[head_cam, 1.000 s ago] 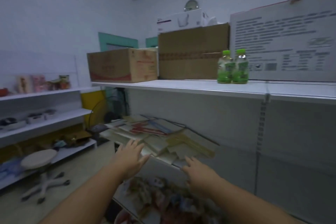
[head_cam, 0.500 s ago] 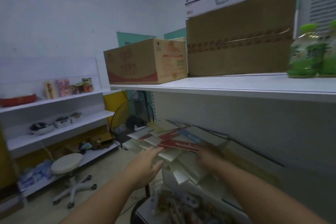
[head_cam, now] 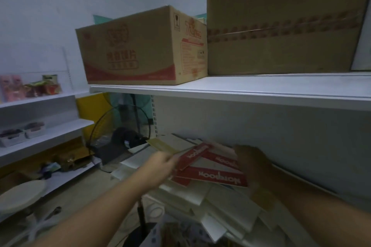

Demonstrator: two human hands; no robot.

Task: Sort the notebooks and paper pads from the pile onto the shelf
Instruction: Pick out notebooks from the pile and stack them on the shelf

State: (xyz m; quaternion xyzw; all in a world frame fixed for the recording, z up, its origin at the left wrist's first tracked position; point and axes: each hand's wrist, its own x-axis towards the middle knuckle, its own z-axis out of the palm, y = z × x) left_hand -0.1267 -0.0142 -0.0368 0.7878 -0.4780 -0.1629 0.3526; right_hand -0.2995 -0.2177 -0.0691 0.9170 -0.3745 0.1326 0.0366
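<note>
Left hand: left hand (head_cam: pixel 160 164) is reaching in over the front edge of the lower shelf, fingers pinched on the near end of a red-banded notebook (head_cam: pixel 195 154), which sits tilted up off the pile. It's blurry but the grip looks real.
Right hand: right hand (head_cam: pixel 254 164) is further in toward the back of the shelf, lying on the right side of the pile. It's dark and smeared, so honestly can't tell if it's gripping anything or just resting flat.
Pile: messy pile of notebooks and paper pads (head_cam: pixel 212 192) spread across the lower shelf (head_cam: pixel 301 188), lots of pale covers overlapping at odd angles, some hanging past the front edge. Two more red-banded ones (head_cam: pixel 218 176) lie flat right under the lifted one, lettering upside down from here.
Upper shelf: white upper shelf (head_cam: pixel 241 90) right above the pile, mostly bare along its front edge.
Boxes: printed cardboard box (head_cam: pixel 140 46) at the left end of that shelf, touching or just beside a bigger plain cardboard box (head_cam: pixel 281 26) on its right.
Further out: side shelves (head_cam: pixel 40 136) off to the left with small packs on them, a floor fan (head_cam: pixel 120 130) near the shelf's left end, a round stool (head_cam: pixel 20 194) at the lower left.
</note>
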